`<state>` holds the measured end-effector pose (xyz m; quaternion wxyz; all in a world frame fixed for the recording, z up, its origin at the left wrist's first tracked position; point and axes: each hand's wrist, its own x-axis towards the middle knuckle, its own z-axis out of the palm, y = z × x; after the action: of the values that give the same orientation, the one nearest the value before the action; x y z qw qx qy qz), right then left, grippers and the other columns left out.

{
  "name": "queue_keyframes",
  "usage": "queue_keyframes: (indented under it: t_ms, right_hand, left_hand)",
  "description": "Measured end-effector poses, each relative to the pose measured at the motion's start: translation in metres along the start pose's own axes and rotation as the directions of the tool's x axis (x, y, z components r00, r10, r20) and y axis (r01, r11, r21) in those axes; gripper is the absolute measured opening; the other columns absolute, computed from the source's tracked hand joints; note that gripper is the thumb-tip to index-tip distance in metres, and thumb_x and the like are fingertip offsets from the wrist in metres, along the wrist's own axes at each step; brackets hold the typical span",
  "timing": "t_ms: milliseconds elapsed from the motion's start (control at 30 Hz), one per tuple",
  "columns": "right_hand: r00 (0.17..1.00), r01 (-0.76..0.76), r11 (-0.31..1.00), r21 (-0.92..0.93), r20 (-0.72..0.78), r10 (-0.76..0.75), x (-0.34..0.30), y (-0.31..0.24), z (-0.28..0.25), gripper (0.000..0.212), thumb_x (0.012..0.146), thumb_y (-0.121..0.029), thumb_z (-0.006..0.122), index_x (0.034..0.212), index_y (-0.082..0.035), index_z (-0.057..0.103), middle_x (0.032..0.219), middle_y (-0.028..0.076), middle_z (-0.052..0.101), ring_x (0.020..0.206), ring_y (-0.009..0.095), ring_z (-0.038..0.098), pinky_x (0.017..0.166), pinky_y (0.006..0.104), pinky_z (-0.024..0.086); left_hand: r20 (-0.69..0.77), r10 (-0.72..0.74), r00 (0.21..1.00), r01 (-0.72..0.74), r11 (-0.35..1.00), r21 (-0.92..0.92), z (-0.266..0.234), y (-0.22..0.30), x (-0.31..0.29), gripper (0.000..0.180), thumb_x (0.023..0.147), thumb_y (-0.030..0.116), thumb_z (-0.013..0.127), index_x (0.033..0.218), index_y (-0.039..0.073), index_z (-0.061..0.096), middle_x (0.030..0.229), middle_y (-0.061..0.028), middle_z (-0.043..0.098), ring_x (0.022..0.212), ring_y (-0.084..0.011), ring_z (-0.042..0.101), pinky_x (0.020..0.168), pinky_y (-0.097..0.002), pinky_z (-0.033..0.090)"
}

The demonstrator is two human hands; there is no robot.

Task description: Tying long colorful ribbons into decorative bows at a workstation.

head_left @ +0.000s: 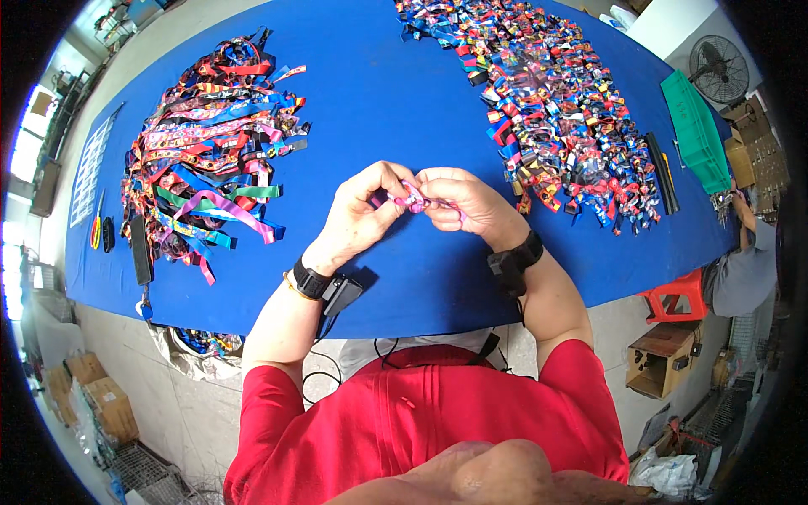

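Over the table [370,109], pink strap [414,199]: bunched between two hands.
Left hand [362,206]: fingers closed on it.
Right hand [469,200]: fingers pinching its other side.
Slip: a weak pinch could drop it.
Strap pile [210,130]: overlapping ends could tangle if pulled.

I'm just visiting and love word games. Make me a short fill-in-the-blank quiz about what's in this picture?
1. The left hand and right hand hold a pink strip above a ____ cloth.
2. The pile of long ribbons lies to the ____ of both hands.
3. The plastic crate over on the right is ____.
4. The plastic stool, also on the right, is ____.

Missing words: blue; left; green; red.
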<state>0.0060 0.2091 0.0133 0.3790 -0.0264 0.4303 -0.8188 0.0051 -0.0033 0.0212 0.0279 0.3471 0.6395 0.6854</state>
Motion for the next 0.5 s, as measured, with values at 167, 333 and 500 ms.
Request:
queue_keyframes:
  t_ms: [167, 333, 500]
  right_hand:
    - [0.999, 0.029, 0.999, -0.031, -0.035, -0.030, 0.0021, 0.0031, -0.0010, 0.012, 0.098, -0.016, 0.052, 0.092, -0.007, 0.058, 0.069, -0.002, 0.050, 0.046, 0.003, 0.039, 0.040, 0.0203, 0.026]
    - [0.998, 0.046, 0.999, -0.013, -0.049, -0.047, 0.0044, 0.0054, -0.0036, 0.011, 0.097, -0.015, 0.053, 0.092, -0.006, 0.058, 0.069, -0.002, 0.050, 0.045, 0.004, 0.040, 0.040, 0.0206, 0.028]
    - [0.999, 0.022, 1.000, 0.009, -0.033, -0.022, 0.0012, 0.0020, -0.0001, 0.010, 0.096, -0.013, 0.052, 0.093, -0.007, 0.058, 0.069, -0.001, 0.051, 0.045, 0.004, 0.040, 0.039, 0.0211, 0.028]
  left_hand:
    - [0.010, -0.076, 0.997, 0.076, 0.994, -0.082, 0.0004, -0.0029, -0.0011, 0.014, 0.086, -0.009, 0.063, 0.088, 0.003, 0.056, 0.103, -0.0099, 0.063, 0.094, -0.0161, 0.061, 0.083, -0.0308, 0.051]
    - [0.046, -0.088, 0.995, 0.094, 0.984, -0.150, -0.0022, -0.0061, -0.0025, 0.014, 0.085, -0.010, 0.063, 0.087, 0.003, 0.056, 0.104, -0.0104, 0.064, 0.098, -0.0169, 0.061, 0.085, -0.0314, 0.051]
    - [0.120, -0.141, 0.983, 0.160, 0.973, -0.166, -0.0062, 0.0016, -0.0018, 0.014, 0.084, -0.010, 0.066, 0.086, 0.002, 0.059, 0.110, -0.0120, 0.066, 0.107, -0.0196, 0.061, 0.090, -0.0327, 0.051]
